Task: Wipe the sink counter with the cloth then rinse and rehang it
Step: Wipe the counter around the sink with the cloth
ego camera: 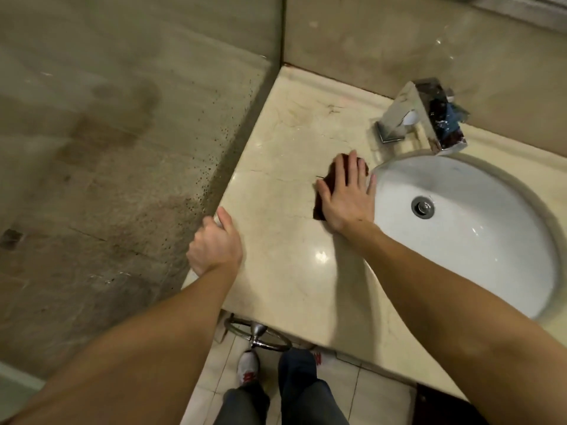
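Observation:
A dark reddish-brown cloth [319, 207] lies flat on the cream marble counter [285, 142], just left of the white oval sink [469, 240]. My right hand [346, 194] presses down on the cloth with straight, spread fingers and covers most of it. My left hand [214, 245] grips the counter's left edge, its fingers curled over the rim and hidden below it. A square chrome faucet [420, 118] stands behind the sink.
A glass shower partition [122, 148] with dark specks runs along the counter's left side. A beige wall rises behind. A chrome ring holder [257, 332] hangs under the counter's front edge, above the tiled floor and my shoes.

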